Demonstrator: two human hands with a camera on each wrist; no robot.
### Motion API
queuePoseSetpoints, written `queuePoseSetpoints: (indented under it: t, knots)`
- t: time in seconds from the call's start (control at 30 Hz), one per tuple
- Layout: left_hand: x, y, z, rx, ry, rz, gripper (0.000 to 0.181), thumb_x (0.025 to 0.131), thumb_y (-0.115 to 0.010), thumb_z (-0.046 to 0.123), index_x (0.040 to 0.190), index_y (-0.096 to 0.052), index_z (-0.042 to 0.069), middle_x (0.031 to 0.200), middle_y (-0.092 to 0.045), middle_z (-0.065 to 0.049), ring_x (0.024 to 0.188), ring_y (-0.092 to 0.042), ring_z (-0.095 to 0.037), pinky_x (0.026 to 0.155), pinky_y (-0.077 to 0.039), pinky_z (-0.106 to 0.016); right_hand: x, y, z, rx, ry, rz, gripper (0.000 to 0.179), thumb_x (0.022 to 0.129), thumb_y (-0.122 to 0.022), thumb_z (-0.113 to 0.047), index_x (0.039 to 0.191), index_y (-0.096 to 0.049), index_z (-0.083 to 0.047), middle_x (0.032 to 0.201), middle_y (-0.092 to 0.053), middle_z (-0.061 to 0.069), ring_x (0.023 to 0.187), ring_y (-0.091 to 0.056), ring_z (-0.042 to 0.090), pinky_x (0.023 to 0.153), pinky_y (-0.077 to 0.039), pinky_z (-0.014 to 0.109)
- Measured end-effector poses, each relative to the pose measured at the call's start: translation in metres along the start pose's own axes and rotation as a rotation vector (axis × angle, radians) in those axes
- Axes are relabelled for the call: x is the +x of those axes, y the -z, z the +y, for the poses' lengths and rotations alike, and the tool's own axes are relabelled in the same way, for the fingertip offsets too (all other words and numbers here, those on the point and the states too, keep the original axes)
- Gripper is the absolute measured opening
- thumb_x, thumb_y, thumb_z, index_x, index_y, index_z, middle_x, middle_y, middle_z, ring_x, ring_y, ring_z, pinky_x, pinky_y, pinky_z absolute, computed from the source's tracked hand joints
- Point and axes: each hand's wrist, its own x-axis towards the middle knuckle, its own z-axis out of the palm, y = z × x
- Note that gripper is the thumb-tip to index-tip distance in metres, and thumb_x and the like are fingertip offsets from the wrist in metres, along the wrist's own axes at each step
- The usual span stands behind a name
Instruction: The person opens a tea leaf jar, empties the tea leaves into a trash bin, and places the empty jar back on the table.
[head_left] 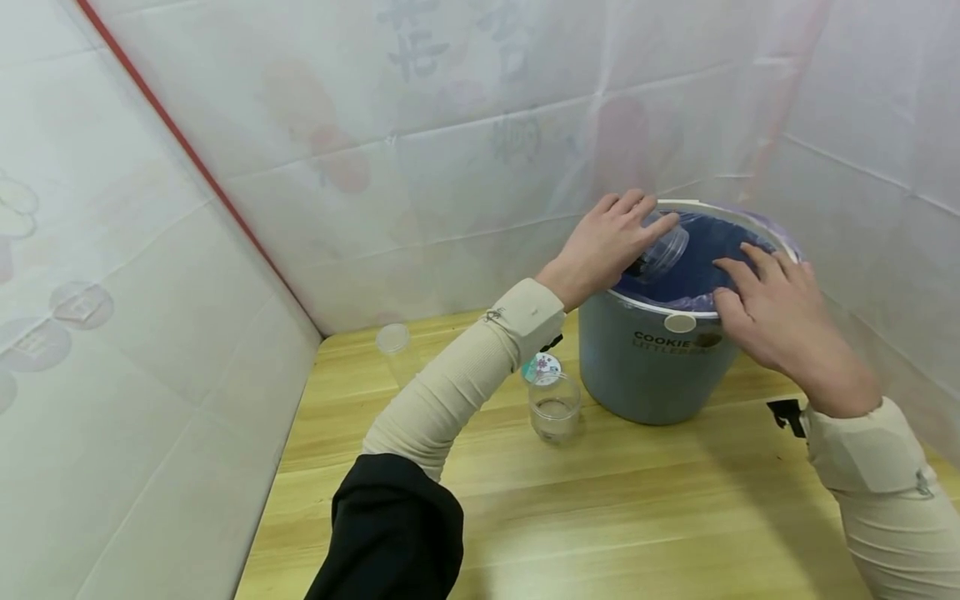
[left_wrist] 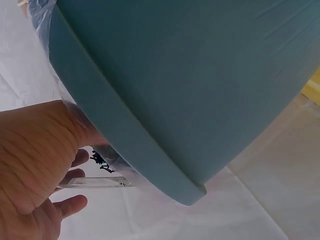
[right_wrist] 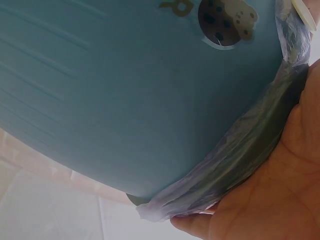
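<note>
My left hand (head_left: 607,242) grips a clear plastic jar (head_left: 667,252), tipped on its side over the mouth of a grey-blue trash bin (head_left: 648,362). Dark bits (left_wrist: 100,160) show by the jar in the left wrist view. The bin wall hides part of that jar there. Along the bin's right rim rests my right hand (head_left: 787,321), its fingers spread and slightly bent over the opening. A thin, purplish bag (right_wrist: 230,155) lines the bin and folds over its rim, against the right palm.
An open clear jar (head_left: 555,410) stands on the wooden table (head_left: 600,508) left of the bin. Behind it lies a round patterned lid (head_left: 543,368). A tall clear container (head_left: 393,340) is partly behind the left forearm. White sheeting (head_left: 420,208) encloses the table's back and sides.
</note>
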Motion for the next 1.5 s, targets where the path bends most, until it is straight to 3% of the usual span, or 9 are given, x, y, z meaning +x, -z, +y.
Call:
queuePoseSetpoints:
  t: [0.47,0.87,1.5]
  knots:
    - [0.0069,0.0006,0.0027,0.041,-0.032,-0.004,0.056,0.106,-0.049,0.018,0.159,-0.032,0.029,0.158,-0.041,-0.003,0.149,-0.036,-0.022,0.123,-0.034,-0.035,0.0009,0.0006,0.0023,-0.006,-0.009,0.001,0.053,0.103,-0.027,-0.027,0.142,-0.051,0.0,0.155,-0.034,0.036,0.139,-0.029,0.058,0.105,-0.018,0.072]
    - [0.007,0.0019,0.0068,0.065,-0.053,-0.064,0.065,0.105,-0.052,0.015,0.162,-0.024,0.032,0.166,-0.031,-0.006,0.156,-0.027,-0.023,0.126,-0.029,-0.036,0.0,0.0,0.0029,-0.001,-0.013,-0.019,0.055,0.104,-0.024,-0.028,0.143,-0.05,0.0,0.158,-0.031,0.036,0.139,-0.028,0.058,0.104,-0.018,0.072]
    - [0.0083,0.0039,0.0097,0.128,-0.12,-0.109,0.067,0.108,-0.045,0.013,0.164,-0.013,0.033,0.173,-0.015,-0.005,0.161,-0.011,-0.024,0.131,-0.019,-0.039,-0.0006,0.0008,0.0044,0.005,-0.016,-0.033,0.055,0.104,-0.025,-0.028,0.144,-0.049,0.001,0.158,-0.03,0.036,0.139,-0.027,0.059,0.106,-0.016,0.073]
